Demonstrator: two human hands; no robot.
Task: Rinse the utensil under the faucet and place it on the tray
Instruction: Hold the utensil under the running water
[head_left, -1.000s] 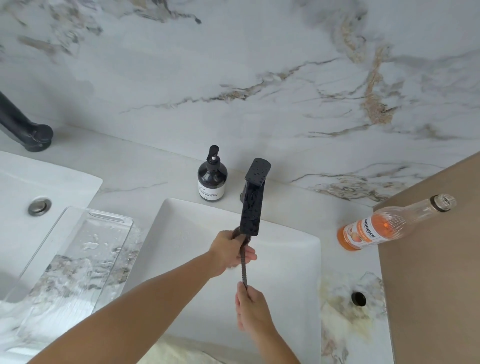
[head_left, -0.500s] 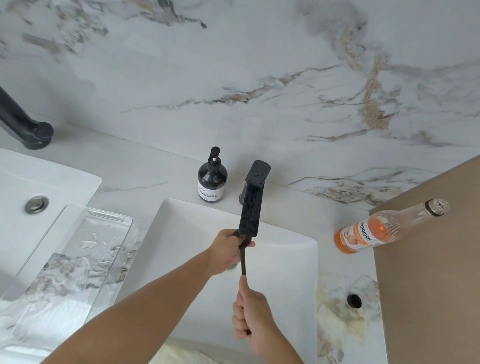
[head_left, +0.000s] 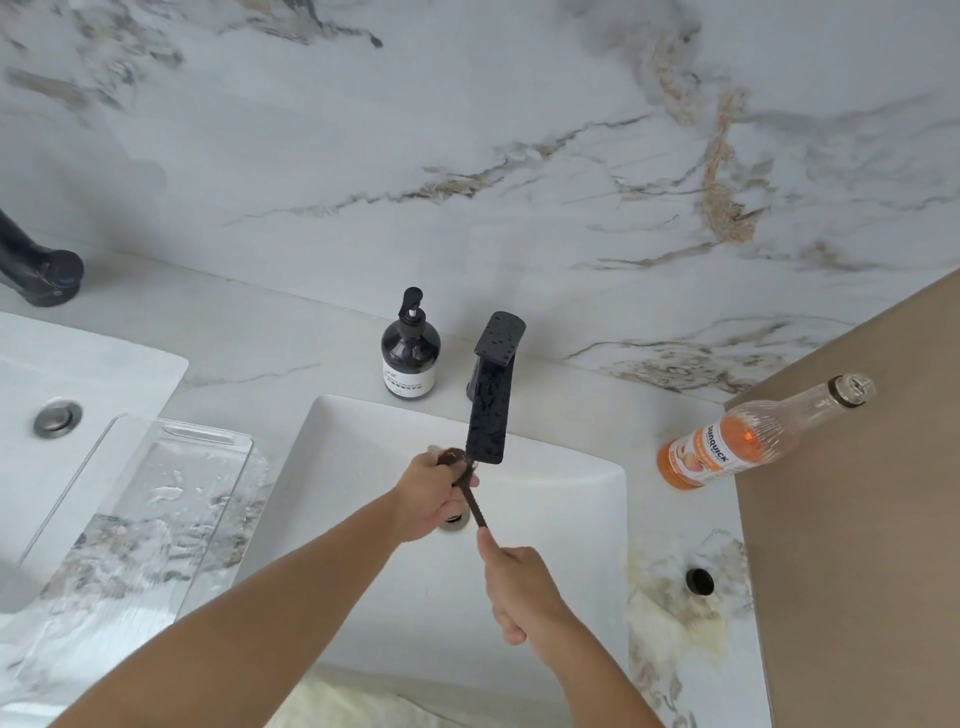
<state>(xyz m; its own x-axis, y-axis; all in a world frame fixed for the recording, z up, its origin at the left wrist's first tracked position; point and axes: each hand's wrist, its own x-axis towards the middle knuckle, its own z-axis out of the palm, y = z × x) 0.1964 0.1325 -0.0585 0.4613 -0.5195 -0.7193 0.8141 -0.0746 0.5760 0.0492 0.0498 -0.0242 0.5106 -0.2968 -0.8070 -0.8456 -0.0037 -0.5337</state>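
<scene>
We judge the rinse under way: our right hand (head_left: 519, 587) grips the handle of the slim dark ridged utensil (head_left: 470, 499) beneath the matte black faucet (head_left: 491, 400), our left hand (head_left: 434, 493) cups its head, and the clear glass tray (head_left: 171, 499) awaits it.

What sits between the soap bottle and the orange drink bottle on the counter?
The black faucet, in the head view, between the soap bottle and the orange drink bottle.
</scene>
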